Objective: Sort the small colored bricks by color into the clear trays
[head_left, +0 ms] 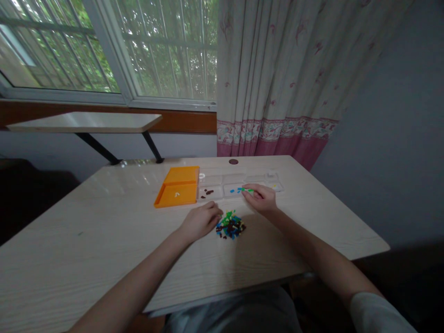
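Observation:
A small heap of tiny coloured pieces (231, 225), green, blue, black and yellow, lies on the pale wooden table (104, 240). My left hand (201, 221) rests curled just left of the heap, fingertips at its edge. My right hand (261, 198) is closed in a pinch on a small green piece (248, 189), held at the front edge of a clear compartment tray (239, 184). One compartment holds blue pieces (235, 190), another dark pieces (208, 192), and a yellow piece (274, 186) lies at the far right.
An orange lid or tray (177, 187) lies open left of the clear tray. A cable hole (233, 161) sits at the table's back edge. Behind are a wall shelf (86, 122), a window and a floral curtain (277, 78).

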A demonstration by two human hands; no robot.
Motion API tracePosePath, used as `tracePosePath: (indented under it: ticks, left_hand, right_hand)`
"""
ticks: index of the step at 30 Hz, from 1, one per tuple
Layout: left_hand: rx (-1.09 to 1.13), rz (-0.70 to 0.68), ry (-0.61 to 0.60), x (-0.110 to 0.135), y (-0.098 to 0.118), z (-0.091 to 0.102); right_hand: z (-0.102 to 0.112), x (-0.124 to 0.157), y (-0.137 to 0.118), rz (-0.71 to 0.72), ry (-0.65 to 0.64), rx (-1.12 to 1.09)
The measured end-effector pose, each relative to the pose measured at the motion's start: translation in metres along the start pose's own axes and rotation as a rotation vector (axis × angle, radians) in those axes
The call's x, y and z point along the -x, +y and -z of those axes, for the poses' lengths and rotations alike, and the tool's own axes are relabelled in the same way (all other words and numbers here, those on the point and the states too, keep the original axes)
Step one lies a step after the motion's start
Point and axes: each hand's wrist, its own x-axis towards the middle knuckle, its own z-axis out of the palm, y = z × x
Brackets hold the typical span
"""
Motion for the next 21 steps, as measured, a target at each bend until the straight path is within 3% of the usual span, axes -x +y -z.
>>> tracePosePath:
  ticks: [14,18,21]
  left_hand:
    - [0.024,-0.027,0.010,-0.001,0.002,-0.001]
    - [0.019,-0.018,0.026,-0.001,0.004,0.000]
    - [0.050,-0.004,0.078,0.000,0.004,0.002]
  right_hand:
    - [0.001,-0.001,0.002,0.117,-0.036,0.059]
    - [0.013,-0.009,0.019,0.229,-0.182,0.127]
    - [0.026,-0.017,0.040,0.168,-0.302,0.246]
